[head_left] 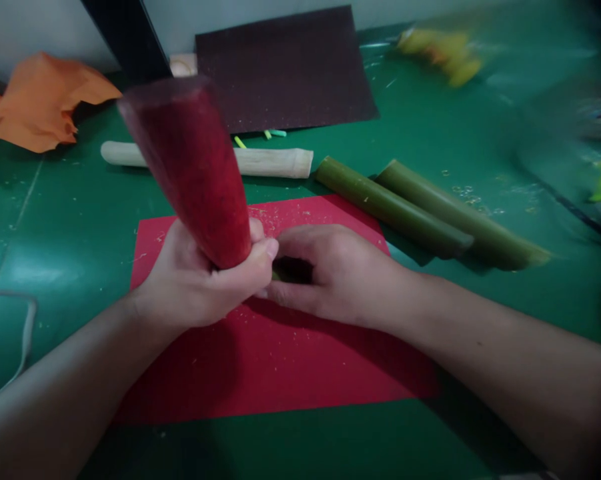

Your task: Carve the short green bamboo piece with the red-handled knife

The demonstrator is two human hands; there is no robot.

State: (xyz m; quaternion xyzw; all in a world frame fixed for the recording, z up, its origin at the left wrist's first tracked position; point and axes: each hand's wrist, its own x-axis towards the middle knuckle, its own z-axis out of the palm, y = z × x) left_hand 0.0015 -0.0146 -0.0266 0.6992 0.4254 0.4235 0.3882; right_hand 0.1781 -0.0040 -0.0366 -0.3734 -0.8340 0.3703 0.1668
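Note:
My left hand [200,287] is wrapped round the lower, narrower end of a red tapered cylinder [200,180], which stands tilted with its wide dark end up and to the left. Its material I cannot make out; it may be painted bamboo. Close beside it, my right hand [335,273] is curled with thumb and fingers meeting near the left fingertips. A small greenish bit shows between the hands, mostly hidden by the fingers. Both hands are above a red sheet [280,373] sprinkled with fine pale shavings.
Behind the sheet lie a pale peeled stick [275,163] and two green bamboo pieces [395,207]. A dark brown sheet [285,67] rests at the back. Crumpled orange paper [40,107] is at the left, a blurred yellow thing [440,53] at the back right. The table [80,193] is green.

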